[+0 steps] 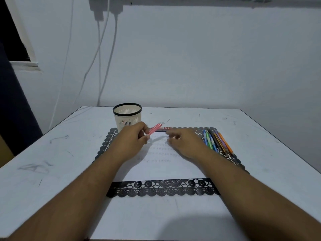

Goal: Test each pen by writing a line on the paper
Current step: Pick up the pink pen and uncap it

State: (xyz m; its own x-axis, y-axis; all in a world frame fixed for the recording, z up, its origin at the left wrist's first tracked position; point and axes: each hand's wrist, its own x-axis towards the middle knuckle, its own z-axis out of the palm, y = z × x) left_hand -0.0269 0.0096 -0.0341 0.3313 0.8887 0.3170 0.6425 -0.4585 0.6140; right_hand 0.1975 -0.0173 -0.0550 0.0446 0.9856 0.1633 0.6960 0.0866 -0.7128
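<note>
My left hand [134, 136] grips a pink pen [155, 128] above the top edge of the white paper [161, 169], the pen's tip pointing up and to the right. My right hand [184, 142] hovers over the paper just right of the pen, fingers loosely curled and holding nothing. Faint rows of written marks cross the paper. Several coloured pens [217, 140] lie side by side on the right of the black lace mat [161, 187]. A red and black box [164, 129] lies at the paper's far edge, behind the pink pen.
A white slotted pen cup with a black rim [127, 118] stands at the mat's far left corner, with pens visible through its slots. The white table [52, 153] carries scribble marks. White cables hang down the wall behind.
</note>
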